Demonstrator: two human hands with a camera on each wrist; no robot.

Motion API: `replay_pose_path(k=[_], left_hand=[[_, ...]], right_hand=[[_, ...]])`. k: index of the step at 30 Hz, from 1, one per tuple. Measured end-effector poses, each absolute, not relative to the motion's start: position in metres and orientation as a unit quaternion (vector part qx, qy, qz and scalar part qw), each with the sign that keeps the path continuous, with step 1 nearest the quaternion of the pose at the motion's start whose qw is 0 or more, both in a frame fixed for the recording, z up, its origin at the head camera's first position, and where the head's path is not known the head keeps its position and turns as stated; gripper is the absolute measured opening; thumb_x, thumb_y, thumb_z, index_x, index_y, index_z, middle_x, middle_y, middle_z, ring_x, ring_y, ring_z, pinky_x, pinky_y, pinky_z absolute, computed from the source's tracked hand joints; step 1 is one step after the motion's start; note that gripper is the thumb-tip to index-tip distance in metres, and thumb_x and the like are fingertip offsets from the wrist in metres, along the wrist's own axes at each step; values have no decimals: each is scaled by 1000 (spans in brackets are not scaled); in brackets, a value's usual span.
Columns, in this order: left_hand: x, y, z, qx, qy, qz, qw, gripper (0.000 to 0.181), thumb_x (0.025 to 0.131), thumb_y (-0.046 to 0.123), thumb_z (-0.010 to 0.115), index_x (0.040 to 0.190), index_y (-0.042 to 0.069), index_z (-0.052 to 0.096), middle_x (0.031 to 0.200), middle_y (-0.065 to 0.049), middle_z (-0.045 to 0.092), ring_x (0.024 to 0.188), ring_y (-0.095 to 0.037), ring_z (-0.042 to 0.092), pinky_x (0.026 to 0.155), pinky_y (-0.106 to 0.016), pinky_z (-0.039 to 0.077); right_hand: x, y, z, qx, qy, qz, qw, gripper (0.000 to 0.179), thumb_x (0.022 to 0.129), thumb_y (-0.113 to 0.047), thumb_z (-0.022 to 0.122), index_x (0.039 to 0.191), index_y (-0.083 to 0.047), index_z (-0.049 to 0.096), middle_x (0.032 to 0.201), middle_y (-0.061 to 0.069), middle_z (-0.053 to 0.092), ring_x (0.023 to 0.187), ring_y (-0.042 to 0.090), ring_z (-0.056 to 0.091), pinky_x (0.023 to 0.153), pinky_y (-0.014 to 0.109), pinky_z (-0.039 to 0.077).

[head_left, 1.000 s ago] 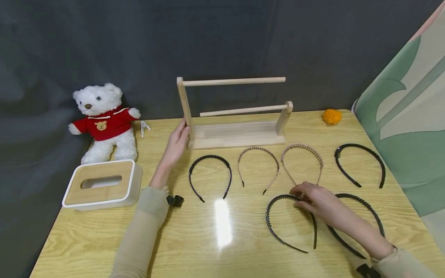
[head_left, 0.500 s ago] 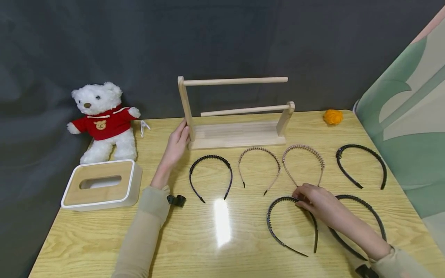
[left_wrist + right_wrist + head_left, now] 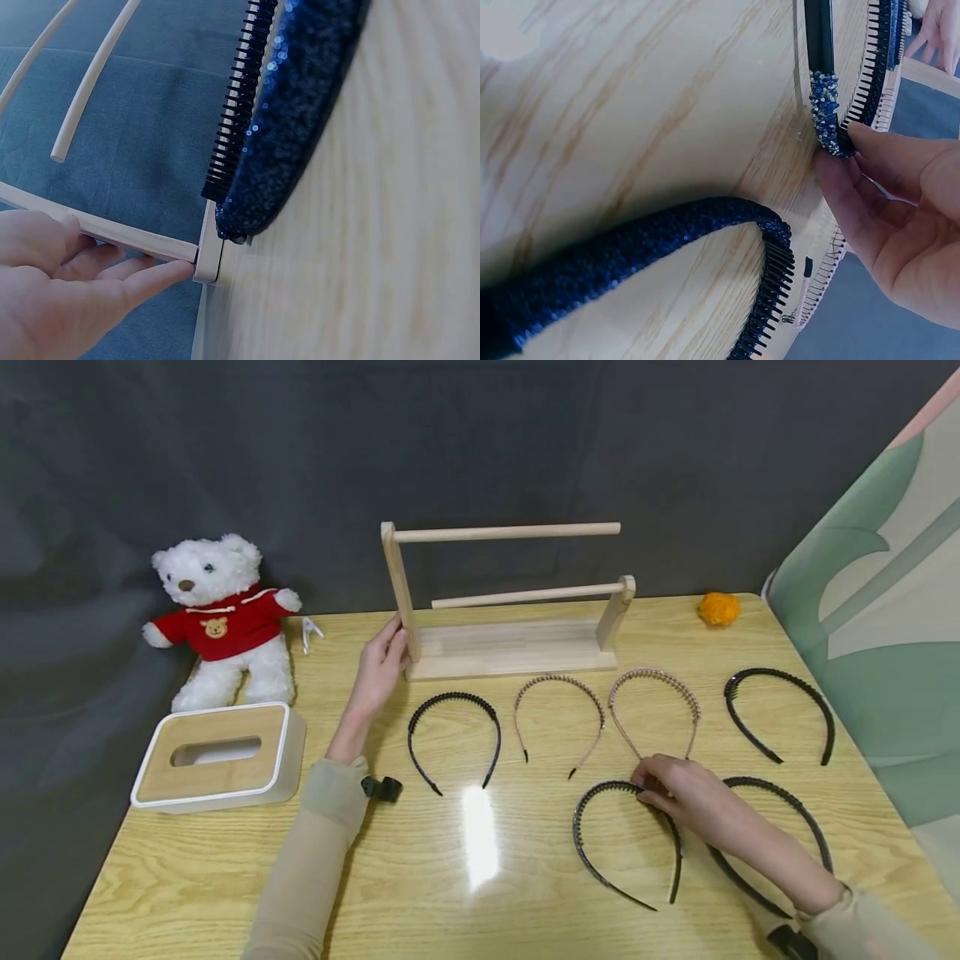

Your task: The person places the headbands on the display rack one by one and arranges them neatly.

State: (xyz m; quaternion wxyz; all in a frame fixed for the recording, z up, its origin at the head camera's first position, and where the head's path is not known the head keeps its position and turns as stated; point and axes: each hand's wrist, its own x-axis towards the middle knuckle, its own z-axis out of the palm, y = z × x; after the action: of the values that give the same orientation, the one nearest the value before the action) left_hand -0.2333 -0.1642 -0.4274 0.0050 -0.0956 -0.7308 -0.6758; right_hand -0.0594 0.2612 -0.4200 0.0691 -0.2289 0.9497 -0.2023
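Note:
My left hand (image 3: 380, 668) holds the left upright of a pale wooden headband rack (image 3: 517, 647), thumb on one side and fingers on the other; the left wrist view shows this hand (image 3: 82, 277) along the upright. The rack has two bare rods. My right hand (image 3: 682, 793) pinches the top right of a dark toothed headband (image 3: 581, 835) at the front. In the right wrist view, thumb and forefinger grip this headband (image 3: 824, 105) close to a bead-studded stretch. Right of it lies another dark headband (image 3: 806, 814), partly hidden by my forearm.
A row before the rack holds a black headband (image 3: 453, 696), two pink headbands (image 3: 558, 678) (image 3: 656, 674) and a black one (image 3: 798, 685) at right. A white teddy bear (image 3: 225, 610), a tissue box (image 3: 217, 760), a white clip (image 3: 310, 633) and an orange ball (image 3: 718, 608) stand around.
The headband in my right hand has turned slightly, its lower ends shifting a little left and the pale inner side of one end now showing. My left hand stays on the rack.

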Motion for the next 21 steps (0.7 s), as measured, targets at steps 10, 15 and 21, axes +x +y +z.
replay_pose_path(k=[10, 15, 21], left_hand=[[-234, -163, -428, -76, -710, -700, 12, 46, 116, 6, 43, 161, -3, 39, 163, -27, 42, 146, -45, 47, 116, -51, 51], [-236, -163, -428, -59, -712, -699, 20, 44, 115, 5, 48, 158, -4, 44, 160, -27, 46, 141, -48, 51, 113, -48, 54], [-235, -163, -429, -52, -721, -691, 27, 44, 114, 6, 50, 157, -3, 47, 160, -27, 47, 140, -46, 53, 111, -49, 55]], right_hand=[[-59, 263, -417, -223, 946, -218, 83, 16, 92, 1, 83, 97, -7, 69, 86, -8, 67, 75, 5, 61, 59, 29, 58], [-58, 263, -416, -215, 948, -221, 71, 15, 92, 0, 82, 96, -7, 69, 84, -8, 68, 73, 6, 62, 57, 28, 57], [-58, 261, -415, -207, 950, -222, 72, 15, 93, -1, 82, 95, -8, 69, 82, -9, 68, 71, 4, 61, 56, 28, 56]])
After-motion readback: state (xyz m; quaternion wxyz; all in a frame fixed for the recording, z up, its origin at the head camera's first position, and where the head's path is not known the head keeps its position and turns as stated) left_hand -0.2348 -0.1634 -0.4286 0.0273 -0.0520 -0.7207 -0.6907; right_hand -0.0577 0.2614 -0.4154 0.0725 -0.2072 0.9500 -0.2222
